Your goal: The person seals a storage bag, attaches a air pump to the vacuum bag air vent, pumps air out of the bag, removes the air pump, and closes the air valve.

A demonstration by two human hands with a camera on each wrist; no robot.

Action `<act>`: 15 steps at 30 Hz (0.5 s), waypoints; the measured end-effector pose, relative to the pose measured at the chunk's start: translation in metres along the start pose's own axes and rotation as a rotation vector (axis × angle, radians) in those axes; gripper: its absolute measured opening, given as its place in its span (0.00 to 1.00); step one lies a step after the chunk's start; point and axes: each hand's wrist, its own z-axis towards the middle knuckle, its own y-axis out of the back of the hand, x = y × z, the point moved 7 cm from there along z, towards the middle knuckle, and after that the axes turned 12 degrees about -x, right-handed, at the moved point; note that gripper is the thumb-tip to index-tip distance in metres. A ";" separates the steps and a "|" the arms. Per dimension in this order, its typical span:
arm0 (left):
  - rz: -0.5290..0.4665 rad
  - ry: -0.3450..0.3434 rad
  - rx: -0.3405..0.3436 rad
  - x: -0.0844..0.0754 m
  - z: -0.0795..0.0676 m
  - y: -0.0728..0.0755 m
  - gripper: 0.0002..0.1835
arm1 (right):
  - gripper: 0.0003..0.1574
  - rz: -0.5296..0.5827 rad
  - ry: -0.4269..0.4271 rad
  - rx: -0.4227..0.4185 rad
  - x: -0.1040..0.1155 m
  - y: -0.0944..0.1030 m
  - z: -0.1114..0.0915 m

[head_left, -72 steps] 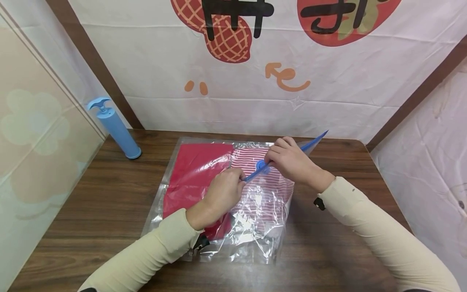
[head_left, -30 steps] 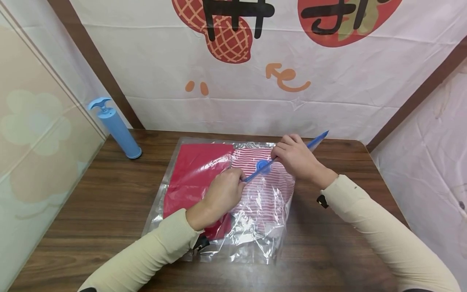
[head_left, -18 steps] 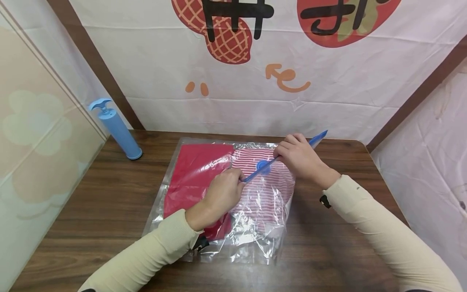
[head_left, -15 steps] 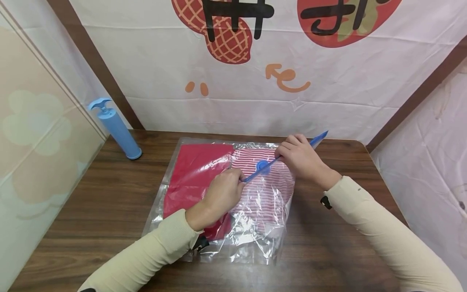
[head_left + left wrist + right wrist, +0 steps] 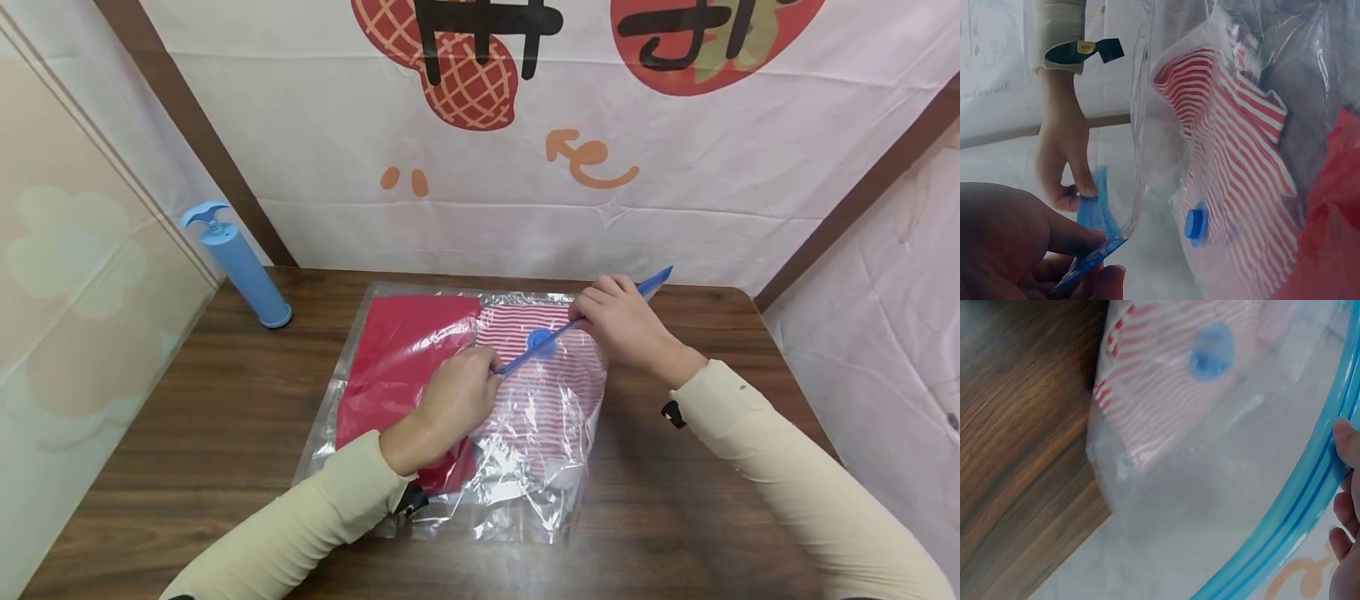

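Observation:
A clear vacuum storage bag [image 5: 517,512] lies on the table with a folded red cloth [image 5: 405,350] and a red-and-white striped cloth [image 5: 517,321] inside. Its blue zip strip [image 5: 517,363] is raised and slants up to the right across the bag. My left hand [image 5: 456,390] pinches the strip near the bag's middle. Farther along it, my right hand [image 5: 618,321] grips the strip between thumb and fingers, short of its free blue end [image 5: 656,281]. A round blue valve [image 5: 1196,224] shows over the striped cloth. In the right wrist view, the strip [image 5: 1310,487] curves beneath my thumb.
A blue hand pump [image 5: 243,271] stands upright at the table's back left. Brown wood-grain tabletop [image 5: 187,433] surrounds the bag. A white printed cloth [image 5: 480,233] hangs behind the back edge, and curtains [image 5: 885,267] hang at the sides.
My right hand has slid along the blue zip strip, up and to the right, uncovering more of the strip and the valve. My left hand has kept its hold in the same spot.

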 end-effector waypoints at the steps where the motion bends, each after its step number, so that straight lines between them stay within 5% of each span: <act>1: 0.003 0.003 0.002 0.001 -0.001 0.000 0.02 | 0.08 0.001 -0.004 0.000 -0.001 0.001 -0.001; 10: -0.007 -0.008 0.019 -0.001 -0.001 -0.002 0.02 | 0.08 0.017 0.001 -0.075 -0.005 0.006 -0.008; 15: 0.000 -0.011 0.010 -0.002 0.000 -0.002 0.03 | 0.07 -0.001 0.010 -0.049 -0.007 0.005 -0.006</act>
